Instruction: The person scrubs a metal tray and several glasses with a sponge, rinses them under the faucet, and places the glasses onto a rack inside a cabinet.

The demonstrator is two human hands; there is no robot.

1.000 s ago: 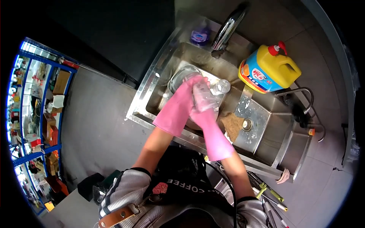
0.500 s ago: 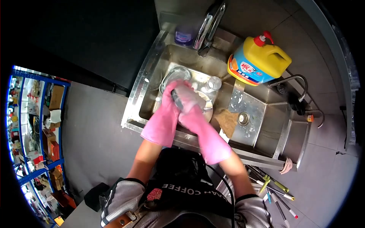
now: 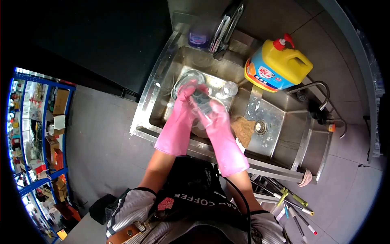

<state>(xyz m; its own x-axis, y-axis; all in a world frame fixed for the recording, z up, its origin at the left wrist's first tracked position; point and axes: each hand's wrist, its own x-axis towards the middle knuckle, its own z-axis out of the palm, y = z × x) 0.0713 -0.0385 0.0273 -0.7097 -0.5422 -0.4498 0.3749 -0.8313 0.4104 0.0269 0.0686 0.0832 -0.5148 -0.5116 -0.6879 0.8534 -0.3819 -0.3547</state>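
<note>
Blue shelving (image 3: 44,134) crowded with boxes stands at the far left. Nearer is a steel sink (image 3: 143,118), and 1 person works over its left basin (image 3: 159,106), wearing 2 pink rubber gloves. In that basin sits a clear round container (image 3: 189,77), towards the far left corner. The purple bottle (image 3: 198,38) stands at the sink's far edge, just left of the chrome faucet (image 3: 224,30). The left hand (image 3: 189,91) grips the far end of a clear vessel (image 3: 200,102), fingers curled round it. That vessel is tilted, up over the left basin, between both gloves. The right hand (image 3: 216,113) is closed about its nearer end. A clear glass (image 3: 230,88) lies beyond the right hand, by the basin's right wall. Next comes a brown cloth (image 3: 243,131) at the near left of the middle basin (image 3: 271,122), beside the round drain (image 3: 261,127). A yellow jug (image 3: 280,67) with 1 red pump stands at the far edge. Rightmost, a curved tap (image 3: 323,91) bends near the far right edge, and a pink rag (image 3: 305,178) hangs over the near right corner.
</note>
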